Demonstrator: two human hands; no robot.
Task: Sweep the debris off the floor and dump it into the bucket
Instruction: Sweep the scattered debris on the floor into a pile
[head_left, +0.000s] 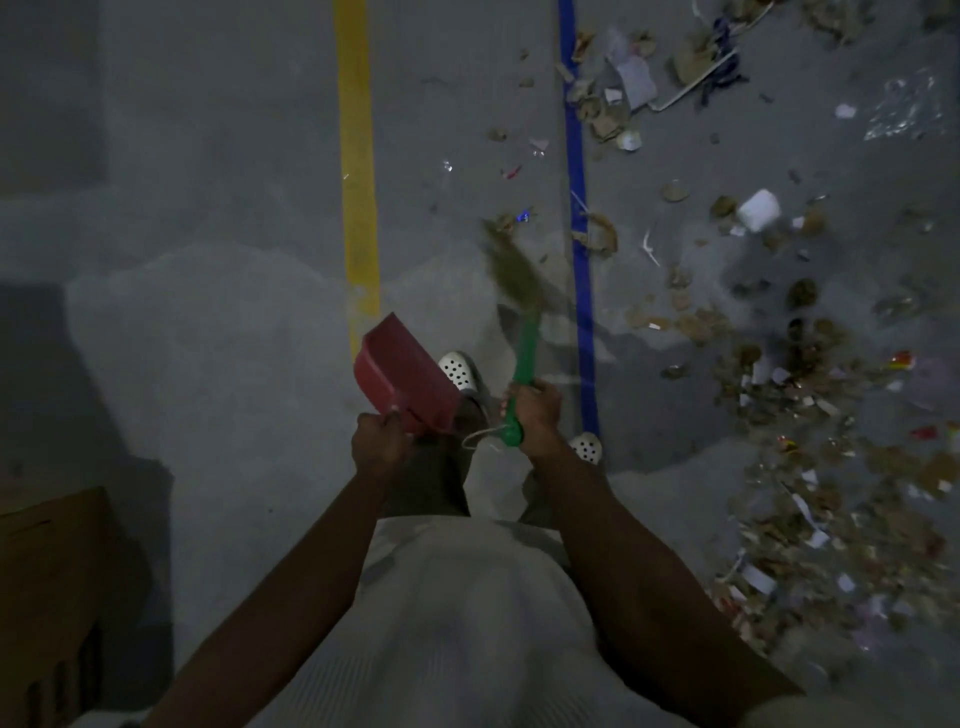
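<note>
The left hand (379, 441) has its grip clamped on the handle of a red dustpan (402, 371), which it holds tilted above the grey floor (208, 260). The right hand (535, 410) has its grip clamped round the green handle of a broom (519, 296), whose blurred bristles point far. The debris (810, 467) lies scattered to the right, mostly beyond the blue line (579, 208).

The light was dim. The grey concrete floor (208, 208) showed paler, uneven patches. A yellow stripe (357, 182) and a blue stripe (575, 156) ran along it, well apart. A brown cardboard box (47, 571) stood at the lower left edge, dark shadow beside it.
</note>
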